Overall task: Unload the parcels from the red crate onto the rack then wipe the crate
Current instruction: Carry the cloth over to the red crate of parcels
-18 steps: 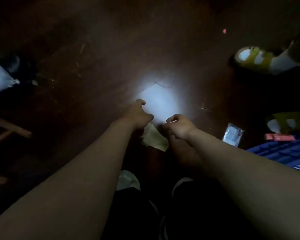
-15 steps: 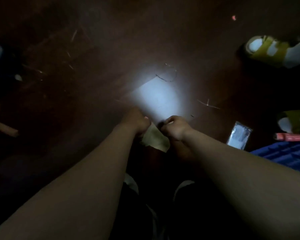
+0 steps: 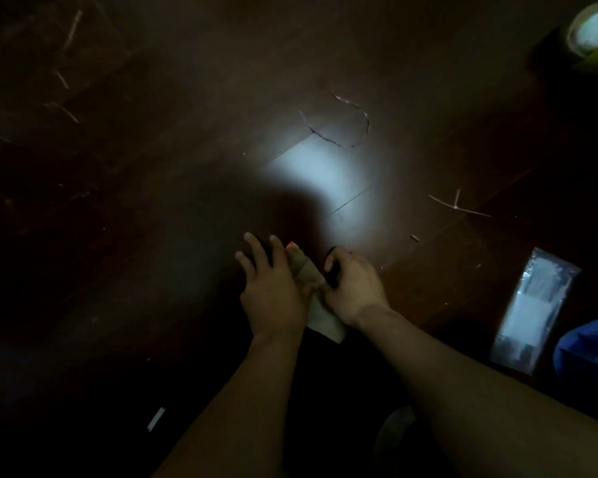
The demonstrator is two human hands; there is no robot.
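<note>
**Desk:** What do you have?

**Me:** One dark wooden floor (image 3: 152,236) fills nearly all of my view, with a bright patch of light in the middle. No red crate, rack or parcels show at all.

**Desk:** So which step is this?

**Me:** I judge it is the wiping stage, getting the cloth ready. My left hand (image 3: 273,294) and right hand (image 3: 354,288) meet over a pale cloth (image 3: 325,319). The left fingers (image 3: 256,253) are straight and spread, and the cloth laps over the one nearest the other hand. The right fingers are curled and pinch the cloth's edge.

**Desk:** And next?

**Me:** Gather the cloth into a firm grip, then turn to find the crate. In light this poor, that calls for going slowly.

**Desk:** Anything smaller?

**Me:** A blue shape (image 3: 591,343) sits at the right edge, with a clear plastic packet (image 3: 535,305) just beside it. Thin ties (image 3: 458,205) lie further up.

**Desk:** What has changed from half a second ago?

**Me:** The left hand was a fist and is now splayed. The sandalled feet have left my view, and a tape roll (image 3: 592,27) shows top right.
</note>
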